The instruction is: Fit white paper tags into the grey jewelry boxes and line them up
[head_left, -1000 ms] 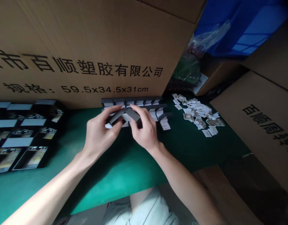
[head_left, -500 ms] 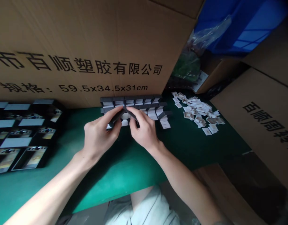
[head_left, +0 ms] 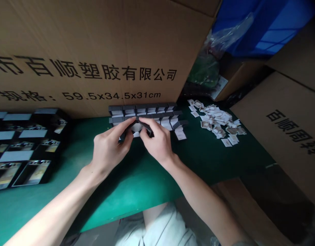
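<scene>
Between my two hands is a small dark jewellery box (head_left: 137,127), tilted, with a pale inside showing. My left hand (head_left: 110,144) grips its left side, forefinger along the top edge and thumb below. On the other side my right hand (head_left: 158,140) pinches it the same way, and the two forefingertips almost meet. Just beyond the hands stand rows of similar dark boxes (head_left: 141,110), lids raised over white linings; the hands partly hide the nearer ones. To the right lies a loose heap of small white inserts (head_left: 216,118).
Larger black open-fronted boxes (head_left: 21,155) are stacked at the left of the green table (head_left: 137,194). A big printed carton (head_left: 96,37) walls off the back. Another carton (head_left: 283,102) stands at the right, with plastic bags (head_left: 206,68) and a blue bin (head_left: 265,30) behind.
Both hands keep their grip on the small box, which shifts and tilts only slightly. The view has moved a little; the boxes and white inserts lie as before.
</scene>
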`<state>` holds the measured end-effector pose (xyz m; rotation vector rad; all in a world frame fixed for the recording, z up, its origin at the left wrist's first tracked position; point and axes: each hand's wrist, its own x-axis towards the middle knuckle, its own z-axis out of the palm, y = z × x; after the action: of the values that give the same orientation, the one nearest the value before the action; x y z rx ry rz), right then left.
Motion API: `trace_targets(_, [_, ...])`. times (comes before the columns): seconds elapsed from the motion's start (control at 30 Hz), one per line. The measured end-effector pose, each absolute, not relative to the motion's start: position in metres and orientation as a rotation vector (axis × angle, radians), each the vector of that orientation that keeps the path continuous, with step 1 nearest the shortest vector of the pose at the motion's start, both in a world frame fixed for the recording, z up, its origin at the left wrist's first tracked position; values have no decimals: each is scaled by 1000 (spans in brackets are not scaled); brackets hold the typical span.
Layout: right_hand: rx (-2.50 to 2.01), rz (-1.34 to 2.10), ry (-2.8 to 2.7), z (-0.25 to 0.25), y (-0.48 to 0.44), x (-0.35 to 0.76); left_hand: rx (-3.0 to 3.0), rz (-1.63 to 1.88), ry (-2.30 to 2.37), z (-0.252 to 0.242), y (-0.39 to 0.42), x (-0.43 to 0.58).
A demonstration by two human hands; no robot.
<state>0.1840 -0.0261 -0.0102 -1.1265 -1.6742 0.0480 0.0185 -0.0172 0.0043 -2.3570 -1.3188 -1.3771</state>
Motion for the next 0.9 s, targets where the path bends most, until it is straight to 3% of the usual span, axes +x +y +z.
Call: trace_targets(0.9, [-1083,-53,-1676,-12,-25,183,-2381,-1432,-1223,2,-17,21])
